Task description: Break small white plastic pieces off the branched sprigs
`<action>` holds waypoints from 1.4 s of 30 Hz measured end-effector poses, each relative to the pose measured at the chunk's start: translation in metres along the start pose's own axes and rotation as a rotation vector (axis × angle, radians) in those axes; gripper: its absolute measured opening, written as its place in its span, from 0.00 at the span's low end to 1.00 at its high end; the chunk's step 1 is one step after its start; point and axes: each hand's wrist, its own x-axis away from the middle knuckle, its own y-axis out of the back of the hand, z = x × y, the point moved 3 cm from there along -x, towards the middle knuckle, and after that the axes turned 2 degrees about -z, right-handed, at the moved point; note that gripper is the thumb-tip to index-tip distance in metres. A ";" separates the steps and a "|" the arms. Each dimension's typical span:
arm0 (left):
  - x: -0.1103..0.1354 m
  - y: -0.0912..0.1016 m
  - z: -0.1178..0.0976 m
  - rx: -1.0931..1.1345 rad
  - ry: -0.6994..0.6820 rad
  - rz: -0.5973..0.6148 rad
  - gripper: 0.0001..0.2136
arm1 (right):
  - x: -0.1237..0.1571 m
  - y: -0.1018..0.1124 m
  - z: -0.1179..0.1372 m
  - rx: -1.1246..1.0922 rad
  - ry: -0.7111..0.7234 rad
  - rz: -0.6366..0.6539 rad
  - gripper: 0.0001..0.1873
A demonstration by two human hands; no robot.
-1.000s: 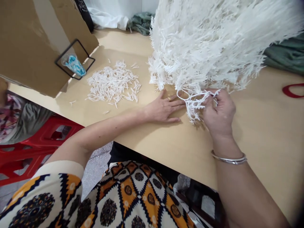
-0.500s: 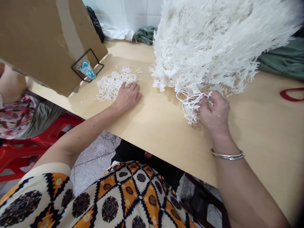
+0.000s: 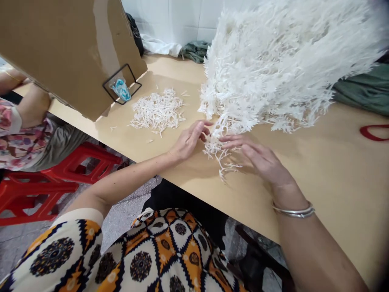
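A big heap of white plastic sprue strands (image 3: 279, 65) covers the back of the tan table (image 3: 334, 170). A small clump of white strands (image 3: 220, 146) lies at the heap's near edge. My left hand (image 3: 190, 140) touches that clump from the left, its fingers loosely curled on the strands. My right hand (image 3: 258, 158) rests flat on the clump from the right, with fingers stretched out. A silver bangle (image 3: 293, 211) circles my right wrist. Farther left lies a small pile of loose white pieces (image 3: 158, 110).
A tilted cardboard box (image 3: 69, 48) with a black wire holder (image 3: 121, 85) stands at the back left. Green cloth (image 3: 361, 87) lies at the right, a red loop (image 3: 373, 133) at the right edge. Another person (image 3: 24, 121) sits at left beside red stools (image 3: 54, 178).
My left hand came back from the small pile to the clump. My right hand let go of its bunch, spread flat and shifted left. The view drifted right.
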 end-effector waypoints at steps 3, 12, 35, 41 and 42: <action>-0.004 -0.004 0.007 0.037 0.011 -0.025 0.26 | -0.002 0.010 -0.010 -0.015 -0.072 -0.264 0.11; -0.003 -0.008 0.001 -0.023 -0.025 0.105 0.25 | 0.000 0.039 -0.036 -0.040 -0.123 -0.333 0.13; -0.004 -0.013 0.000 -0.206 -0.068 0.150 0.07 | 0.012 0.031 -0.040 0.407 -0.137 -0.930 0.22; 0.003 -0.008 0.004 -0.243 -0.166 -0.045 0.25 | 0.012 0.032 -0.062 0.438 -0.247 -0.692 0.05; 0.005 -0.006 0.003 -0.267 -0.235 -0.089 0.26 | 0.012 0.033 -0.065 0.398 -0.252 -0.717 0.04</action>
